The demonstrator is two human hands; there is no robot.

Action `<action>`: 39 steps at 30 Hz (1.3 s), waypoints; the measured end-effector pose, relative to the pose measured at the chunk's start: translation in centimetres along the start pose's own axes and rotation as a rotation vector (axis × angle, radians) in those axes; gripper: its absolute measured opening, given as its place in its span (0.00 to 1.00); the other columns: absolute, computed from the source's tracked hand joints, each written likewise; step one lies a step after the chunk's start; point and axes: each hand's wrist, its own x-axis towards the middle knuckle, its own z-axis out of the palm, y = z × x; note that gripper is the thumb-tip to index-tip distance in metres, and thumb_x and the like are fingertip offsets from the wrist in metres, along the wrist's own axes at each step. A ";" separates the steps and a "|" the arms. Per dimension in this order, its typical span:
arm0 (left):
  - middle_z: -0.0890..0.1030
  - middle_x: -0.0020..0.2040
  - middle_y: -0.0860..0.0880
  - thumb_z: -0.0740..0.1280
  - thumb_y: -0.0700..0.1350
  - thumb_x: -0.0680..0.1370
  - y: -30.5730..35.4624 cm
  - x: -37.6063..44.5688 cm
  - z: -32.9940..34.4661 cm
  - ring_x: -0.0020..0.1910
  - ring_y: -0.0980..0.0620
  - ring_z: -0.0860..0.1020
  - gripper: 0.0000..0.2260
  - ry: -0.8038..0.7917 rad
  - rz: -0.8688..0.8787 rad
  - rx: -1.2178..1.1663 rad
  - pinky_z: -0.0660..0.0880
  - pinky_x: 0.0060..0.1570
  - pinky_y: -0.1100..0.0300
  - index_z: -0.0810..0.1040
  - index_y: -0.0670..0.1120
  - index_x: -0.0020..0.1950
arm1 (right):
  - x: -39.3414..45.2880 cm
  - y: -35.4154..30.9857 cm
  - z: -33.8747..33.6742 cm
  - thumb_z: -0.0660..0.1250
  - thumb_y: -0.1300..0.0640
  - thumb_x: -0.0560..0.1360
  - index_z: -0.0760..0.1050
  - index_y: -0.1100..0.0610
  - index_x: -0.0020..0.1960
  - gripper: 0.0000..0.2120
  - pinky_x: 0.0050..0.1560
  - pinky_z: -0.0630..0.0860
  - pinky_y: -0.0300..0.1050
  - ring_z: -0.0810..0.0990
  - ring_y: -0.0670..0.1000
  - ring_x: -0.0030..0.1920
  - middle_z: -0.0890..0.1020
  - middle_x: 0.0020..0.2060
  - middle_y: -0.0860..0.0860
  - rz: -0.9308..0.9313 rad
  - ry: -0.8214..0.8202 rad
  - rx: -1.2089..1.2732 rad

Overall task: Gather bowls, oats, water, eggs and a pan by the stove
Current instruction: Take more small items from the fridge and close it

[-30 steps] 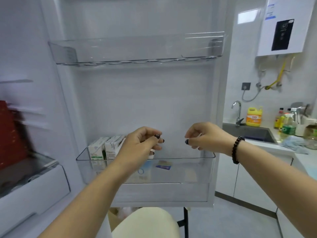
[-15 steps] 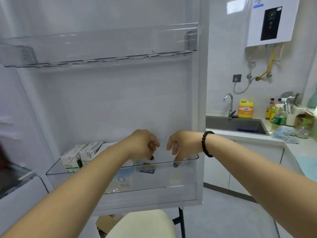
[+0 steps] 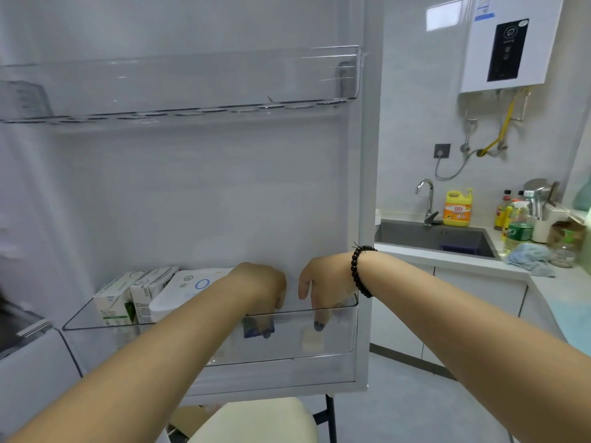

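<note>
Hands reach into the fridge door bin (image 3: 335,327) at 6 o'clock. Left hand (image 3: 260,287) and right hand (image 3: 323,287) dip fingers inside; grip contents cannot be told. Eggs unseen; gathering appears barely begun.

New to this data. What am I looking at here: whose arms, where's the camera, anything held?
There is no robot: a person wears one wide-angle camera on the head, so you see their own forearms from above. The view faces an open fridge door. The left hand and right hand both dip their fingers into the lower door bin. Whether either grips anything is hidden behind the plastic. The bin also holds two small cartons and a white packet. Right of the door are a sink and a yellow detergent bottle.
</note>
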 end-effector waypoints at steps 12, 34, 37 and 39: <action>0.78 0.59 0.52 0.76 0.45 0.70 -0.2 -0.7 0.4 0.58 0.50 0.77 0.20 0.104 0.000 -0.097 0.70 0.48 0.62 0.78 0.51 0.60 | 0.2 -1.0 0.1 0.72 0.44 0.71 0.72 0.63 0.67 0.32 0.59 0.75 0.46 0.76 0.55 0.62 0.76 0.64 0.55 -0.006 -0.083 -0.170; 0.78 0.64 0.47 0.78 0.48 0.70 1.0 -2.2 1.5 0.57 0.49 0.77 0.26 -0.173 0.042 0.117 0.68 0.52 0.62 0.78 0.42 0.65 | 0.9 -3.6 3.4 0.74 0.47 0.68 0.71 0.56 0.30 0.18 0.37 0.72 0.43 0.72 0.52 0.35 0.76 0.33 0.53 0.026 -0.155 -0.092; 0.75 0.67 0.44 0.74 0.44 0.74 1.0 -2.7 1.6 0.63 0.45 0.75 0.23 -0.143 0.047 0.094 0.69 0.53 0.60 0.75 0.40 0.67 | 1.2 -3.8 3.7 0.72 0.49 0.72 0.79 0.63 0.43 0.15 0.43 0.74 0.43 0.71 0.51 0.41 0.80 0.43 0.58 0.026 -0.171 -0.165; 0.75 0.67 0.44 0.75 0.45 0.74 1.0 -3.4 1.2 0.64 0.45 0.75 0.25 -0.093 0.041 0.025 0.69 0.53 0.61 0.74 0.41 0.68 | 0.8 -4.0 3.5 0.66 0.56 0.78 0.75 0.67 0.61 0.17 0.45 0.73 0.38 0.71 0.52 0.44 0.78 0.44 0.59 -0.020 -0.146 -0.175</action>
